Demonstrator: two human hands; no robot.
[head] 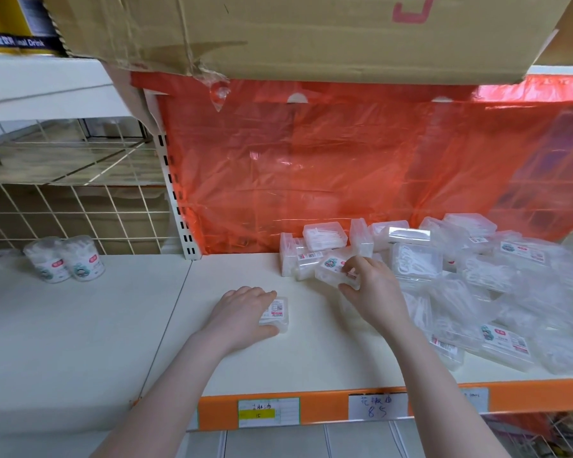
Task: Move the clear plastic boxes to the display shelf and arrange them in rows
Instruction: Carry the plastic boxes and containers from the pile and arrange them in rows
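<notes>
Head view: a cardboard carton (295, 31) overhangs a white display shelf (245, 358) backed by red plastic sheeting (344, 166). A loose heap of clear plastic boxes (493, 285) crowds the shelf's right side, some standing on edge by the sheeting. Two tubs of cotton swabs (65, 258) stand well apart on the left. The person's right hand (372, 285) pinches one labelled box (334, 267) at the heap's near edge. The left hand (242, 314) curls round a single box (275, 314) lying flat on bare shelf. Sorting appears barely begun; no row is formed. Next, the right hand's box likely needs setting just beside the left's, edges squared.
</notes>
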